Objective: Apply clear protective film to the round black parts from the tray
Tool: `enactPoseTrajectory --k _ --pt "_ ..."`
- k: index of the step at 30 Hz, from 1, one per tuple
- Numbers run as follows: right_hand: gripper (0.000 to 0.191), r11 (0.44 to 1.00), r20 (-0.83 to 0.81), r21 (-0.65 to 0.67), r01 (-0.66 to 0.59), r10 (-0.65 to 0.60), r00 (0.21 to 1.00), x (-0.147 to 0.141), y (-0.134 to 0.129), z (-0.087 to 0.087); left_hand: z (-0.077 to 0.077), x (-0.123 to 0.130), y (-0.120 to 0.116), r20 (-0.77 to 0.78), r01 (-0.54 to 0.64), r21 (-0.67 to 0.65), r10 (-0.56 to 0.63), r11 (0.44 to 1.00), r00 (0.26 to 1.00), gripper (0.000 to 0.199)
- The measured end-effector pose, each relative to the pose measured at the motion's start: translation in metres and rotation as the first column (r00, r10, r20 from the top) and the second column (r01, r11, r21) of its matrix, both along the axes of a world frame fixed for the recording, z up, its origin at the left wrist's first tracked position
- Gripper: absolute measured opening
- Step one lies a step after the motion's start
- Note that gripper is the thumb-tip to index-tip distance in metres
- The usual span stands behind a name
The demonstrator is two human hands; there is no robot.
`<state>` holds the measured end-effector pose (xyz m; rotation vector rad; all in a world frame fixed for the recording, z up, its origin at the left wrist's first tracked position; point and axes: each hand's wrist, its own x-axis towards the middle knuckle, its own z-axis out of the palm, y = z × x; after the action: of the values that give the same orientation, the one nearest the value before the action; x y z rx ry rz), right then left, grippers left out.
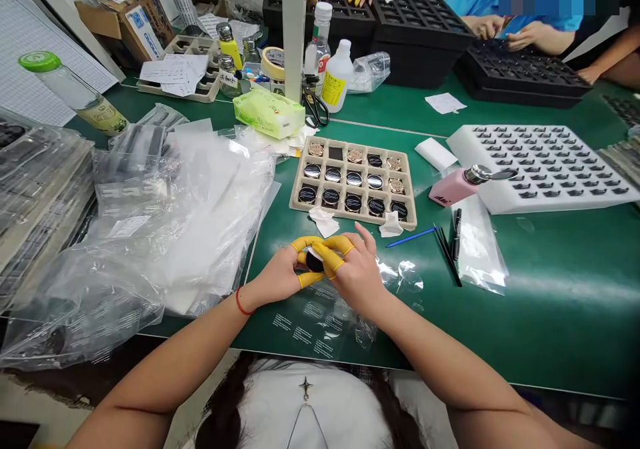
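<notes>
A round black disc, likely a watch part (315,261), is held between my two hands, with a bit of white on its upper edge. My left hand (283,272), with yellow finger cots, grips it from the left. The yellow-tipped fingers of my right hand (357,272) press on it from the right. Just beyond them stands a beige compartment tray (411,199) of round watch parts, some black and some rose gold. Crumpled white wipes (324,222) lie at its front edge. Clear film with printed text (305,329) is spread below my hands.
Plastic bags (200,202) cover the left side. A pink pump bottle (453,187), white foam tray (500,195), blue stick (411,237) and black tweezers (447,255) lie right. Behind are a post (293,35), tissue pack (270,112), bottles, black trays (420,35) and other people's hands.
</notes>
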<state>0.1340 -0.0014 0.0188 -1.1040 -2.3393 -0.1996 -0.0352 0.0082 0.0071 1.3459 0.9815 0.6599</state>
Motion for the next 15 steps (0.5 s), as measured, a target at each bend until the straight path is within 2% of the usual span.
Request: enactPoseTrajectory --k 4,9,12,15 --pt "0.032 0.998 -0.006 0.051 0.041 -0.04 0.999 0.005 -0.002 -0.011 -0.004 -0.001 0.0 0.012 -0.044 0.009 0.044 0.999 0.999 0.048" --pt "0.03 0.997 -0.017 0.063 0.045 -0.044 0.999 0.001 -0.017 -0.013 -0.005 -0.004 0.002 0.027 -0.083 0.019 0.082 0.996 0.996 0.049" --pt "0.026 1.0 -0.081 0.017 0.025 -0.024 0.996 -0.001 -0.017 -0.008 -0.003 -0.004 0.003 0.047 -0.09 0.007 0.09 0.996 0.995 0.049" --pt "0.026 0.996 -0.139 -0.05 0.079 -0.085 0.987 0.001 -0.008 -0.003 -0.002 -0.002 0.001 0.046 -0.064 0.007 0.064 0.998 0.997 0.048"
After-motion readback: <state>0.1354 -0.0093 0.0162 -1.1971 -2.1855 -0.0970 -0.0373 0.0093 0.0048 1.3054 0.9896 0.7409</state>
